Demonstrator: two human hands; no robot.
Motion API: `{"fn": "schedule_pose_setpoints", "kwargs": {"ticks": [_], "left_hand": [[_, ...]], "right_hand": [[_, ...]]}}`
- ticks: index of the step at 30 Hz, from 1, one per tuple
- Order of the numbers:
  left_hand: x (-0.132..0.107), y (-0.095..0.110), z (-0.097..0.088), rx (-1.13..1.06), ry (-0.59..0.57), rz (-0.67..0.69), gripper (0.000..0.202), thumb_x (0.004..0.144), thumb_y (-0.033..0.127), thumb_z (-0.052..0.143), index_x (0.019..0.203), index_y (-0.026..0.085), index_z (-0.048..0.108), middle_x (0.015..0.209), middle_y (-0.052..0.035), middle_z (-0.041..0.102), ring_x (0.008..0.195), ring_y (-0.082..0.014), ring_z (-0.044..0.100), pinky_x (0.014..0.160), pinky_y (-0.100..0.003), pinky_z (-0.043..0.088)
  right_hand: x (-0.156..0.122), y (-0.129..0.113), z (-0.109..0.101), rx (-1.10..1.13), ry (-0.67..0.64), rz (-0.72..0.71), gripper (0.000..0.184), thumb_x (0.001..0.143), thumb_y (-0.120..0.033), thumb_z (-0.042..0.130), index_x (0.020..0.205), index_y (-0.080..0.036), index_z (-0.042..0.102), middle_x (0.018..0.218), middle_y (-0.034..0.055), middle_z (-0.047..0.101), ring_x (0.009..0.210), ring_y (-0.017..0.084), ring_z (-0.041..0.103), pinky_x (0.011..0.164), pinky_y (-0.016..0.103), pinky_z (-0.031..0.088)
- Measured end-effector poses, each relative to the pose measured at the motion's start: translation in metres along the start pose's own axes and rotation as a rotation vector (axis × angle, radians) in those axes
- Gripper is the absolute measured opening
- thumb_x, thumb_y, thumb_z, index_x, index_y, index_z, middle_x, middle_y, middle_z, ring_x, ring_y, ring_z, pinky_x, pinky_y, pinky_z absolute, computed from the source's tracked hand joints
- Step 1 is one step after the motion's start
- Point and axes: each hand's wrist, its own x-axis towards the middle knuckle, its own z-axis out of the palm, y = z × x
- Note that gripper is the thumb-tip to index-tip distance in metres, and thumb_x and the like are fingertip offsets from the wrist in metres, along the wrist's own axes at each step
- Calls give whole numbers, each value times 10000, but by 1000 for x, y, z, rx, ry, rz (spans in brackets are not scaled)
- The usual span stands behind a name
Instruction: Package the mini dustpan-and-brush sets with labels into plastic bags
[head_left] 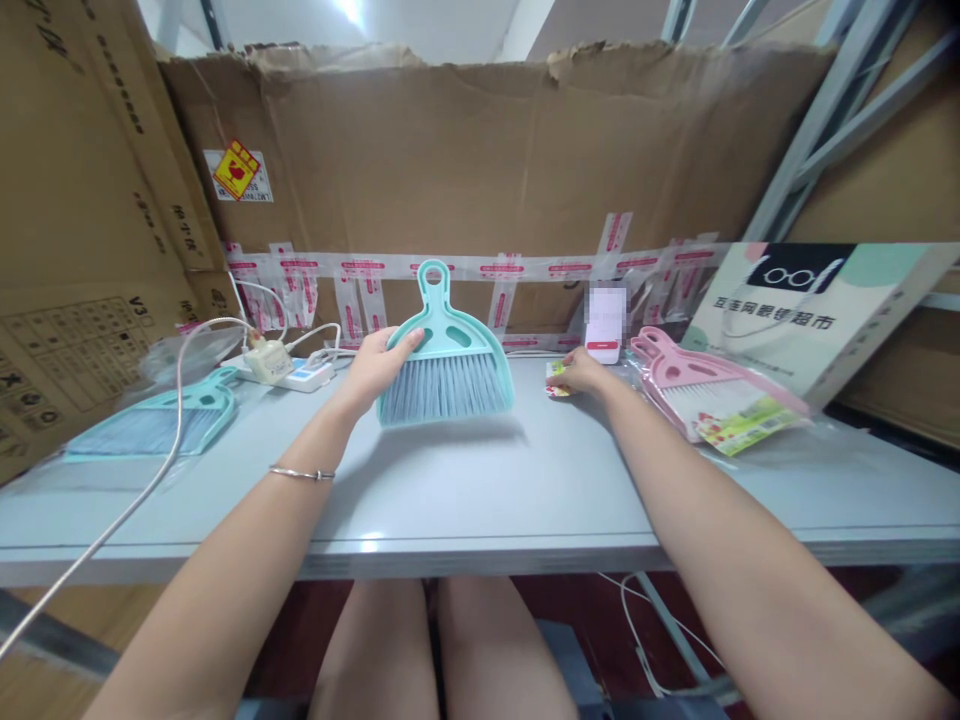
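Note:
My left hand [386,365] grips a turquoise dustpan-and-brush set [447,385] by its left side. The set is held upright, handle up, with its grey-blue bristles pointing down and a shadow under it on the table. Over to the right, the fingers of my right hand [585,372] are closed on a small yellow-green printed card [557,380] at the table surface. Part of the card is hidden behind the fingers. A white phone-like item [606,325] with a partly blurred screen stands just behind that hand.
A bagged pink dustpan set [697,375] with a printed card lies at right, before a white printed box [817,310]. At left lie another turquoise dustpan set [150,420], a power strip [300,374] and a white cable [176,430]. Large cardboard [480,160] backs the grey table [480,500].

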Motion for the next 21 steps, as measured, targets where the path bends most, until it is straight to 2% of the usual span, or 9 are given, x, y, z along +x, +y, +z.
{"fn": "schedule_pose_setpoints", "kwargs": {"ticks": [2, 3, 6, 9, 11, 14, 17, 19, 21], "left_hand": [[1, -1, 0, 14, 11, -19, 436, 697, 585, 593, 732, 150, 606, 710, -22, 588, 676, -162, 502, 608, -255, 352], [1, -2, 0, 22, 19, -32, 436, 694, 582, 594, 740, 149, 611, 715, -25, 590, 682, -167, 507, 614, -259, 356], [1, -6, 2, 43, 35, -76, 420, 690, 550, 596, 773, 141, 633, 731, -34, 605, 704, -180, 525, 643, -275, 368], [0, -8, 6, 49, 36, -113, 402, 698, 524, 585, 766, 132, 640, 746, -43, 627, 730, -191, 541, 668, -285, 376], [-2, -10, 9, 15, 22, -135, 415, 689, 533, 591, 771, 130, 645, 772, -48, 645, 755, -201, 556, 672, -284, 382], [-3, -12, 11, -135, -18, -153, 423, 638, 522, 649, 795, 129, 657, 796, -56, 672, 768, -211, 580, 670, -284, 408], [-3, -12, 13, -299, -28, -185, 378, 585, 425, 714, 814, 128, 663, 801, -67, 692, 756, -215, 607, 685, -301, 446], [-2, -11, 13, -350, 3, -212, 357, 584, 395, 720, 814, 129, 659, 793, -73, 698, 753, -220, 623, 687, -311, 464], [-2, -10, 13, -366, 39, -229, 345, 597, 412, 715, 788, 132, 651, 781, -76, 700, 751, -223, 635, 677, -313, 475]], "right_hand": [[-5, -12, 0, 159, 91, -55, 482, 584, -208, 737, 1021, -173, 537, 786, 12, 624, 610, 131, 566, 587, 290, 491], [-10, -21, 0, 222, 145, -105, 448, 608, -242, 719, 1017, -185, 544, 805, 11, 625, 639, 134, 576, 611, 293, 499], [-37, -60, 1, 527, 265, -272, 290, 671, -360, 664, 882, -171, 602, 810, 39, 643, 741, 170, 609, 693, 317, 515], [-81, -98, 8, 821, 279, -435, 330, 773, -467, 558, 913, -177, 626, 912, 70, 672, 856, 198, 632, 780, 351, 518], [-110, -114, 15, 889, 198, -605, 365, 852, -478, 454, 1020, -208, 633, 1083, 71, 656, 1003, 209, 612, 879, 372, 489], [-135, -118, 30, 756, -21, -793, 422, 873, -447, 454, 1234, -252, 555, 1303, 55, 553, 1224, 222, 490, 1029, 397, 387], [-137, -112, 47, 482, -197, -886, 568, 872, -445, 463, 1389, -221, 396, 1435, 80, 413, 1338, 236, 351, 1113, 426, 268], [-134, -109, 55, 329, -219, -912, 618, 876, -453, 451, 1430, -209, 325, 1468, 87, 358, 1374, 244, 279, 1132, 447, 215], [-134, -108, 59, 236, -186, -933, 629, 881, -461, 435, 1445, -223, 290, 1462, 79, 370, 1388, 249, 243, 1135, 469, 188]]}}
